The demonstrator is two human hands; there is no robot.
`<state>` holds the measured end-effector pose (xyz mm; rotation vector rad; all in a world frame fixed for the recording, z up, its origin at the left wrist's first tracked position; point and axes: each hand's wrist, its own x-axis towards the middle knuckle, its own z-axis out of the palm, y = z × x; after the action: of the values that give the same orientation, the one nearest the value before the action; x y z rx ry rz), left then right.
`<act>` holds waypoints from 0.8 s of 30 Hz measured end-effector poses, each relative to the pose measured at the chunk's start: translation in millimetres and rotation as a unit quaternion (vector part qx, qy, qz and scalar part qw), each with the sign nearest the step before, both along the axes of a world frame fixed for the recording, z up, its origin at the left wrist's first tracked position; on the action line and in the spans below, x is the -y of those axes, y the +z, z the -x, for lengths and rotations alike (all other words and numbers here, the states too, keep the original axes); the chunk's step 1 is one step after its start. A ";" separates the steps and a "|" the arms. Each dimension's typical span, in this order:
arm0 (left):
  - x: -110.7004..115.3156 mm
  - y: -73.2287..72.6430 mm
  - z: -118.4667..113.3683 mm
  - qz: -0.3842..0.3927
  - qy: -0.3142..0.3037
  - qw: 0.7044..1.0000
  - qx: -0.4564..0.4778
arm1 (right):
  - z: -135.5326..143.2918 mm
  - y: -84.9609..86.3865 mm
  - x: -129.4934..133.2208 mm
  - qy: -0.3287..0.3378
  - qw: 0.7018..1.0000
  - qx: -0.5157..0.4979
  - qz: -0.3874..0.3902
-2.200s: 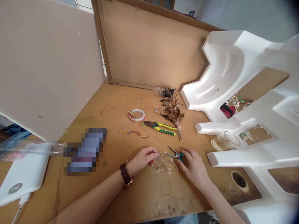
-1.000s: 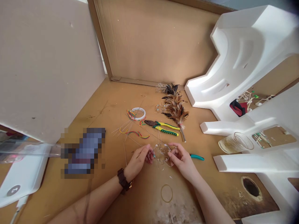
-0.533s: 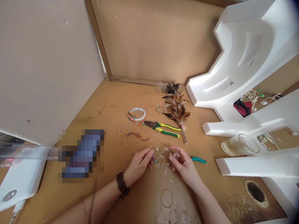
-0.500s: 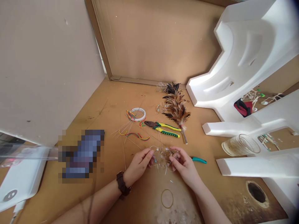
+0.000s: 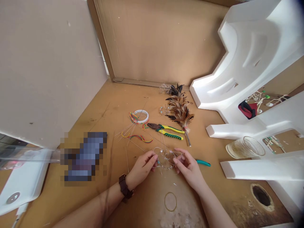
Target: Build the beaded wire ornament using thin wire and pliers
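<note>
Between my two hands is a beaded wire piece (image 5: 163, 160), a tangle of thin silvery loops with small clear and bluish beads. My left hand (image 5: 144, 164) pinches its left side between thumb and fingers. On its right side, the thumb and fingers of my right hand (image 5: 186, 165) close on the wire. Just beyond the piece lie combination pliers (image 5: 166, 130) with yellow and green handles. A teal tool handle (image 5: 203, 162) sticks out from behind my right hand; the rest of that tool is hidden.
A white ring with coloured cords (image 5: 142, 116) lies left of the pliers, and a feather duster (image 5: 179, 107) behind them. On the right are a glass (image 5: 245, 147) and a white plastic chair (image 5: 213, 91). A rubber band (image 5: 170, 201) lies near me.
Both hands keep their hold on the wire piece, which has turned slightly between them. Otherwise the view has only shifted a little.
</note>
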<state>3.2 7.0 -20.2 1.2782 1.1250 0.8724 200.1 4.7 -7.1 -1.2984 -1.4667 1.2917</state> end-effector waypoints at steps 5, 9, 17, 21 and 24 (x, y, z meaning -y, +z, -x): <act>4.1 4.4 1.1 0.044 -0.123 0.991 -0.013 | -9.8 4.2 -2.0 -0.066 0.997 0.042 -0.019; 10.2 11.5 -0.8 0.015 -0.259 0.964 -0.059 | -13.3 3.9 -5.9 -0.100 0.992 0.073 -0.037; 4.7 5.0 0.2 -0.086 -0.107 0.979 -0.148 | -9.1 2.6 -16.8 -0.118 0.943 0.291 -0.109; 3.8 -4.6 -0.3 -0.111 -0.072 0.981 -0.144 | 17.4 26.7 -39.7 -0.012 0.839 0.529 -0.126; 4.5 -6.3 -1.3 -0.113 -0.063 0.983 -0.127 | 38.6 37.4 -60.1 0.020 0.793 0.600 -0.103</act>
<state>4.5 2.5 -26.5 1.6666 1.1526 0.7725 161.4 64.8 30.3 -2.0599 -2.3571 0.1407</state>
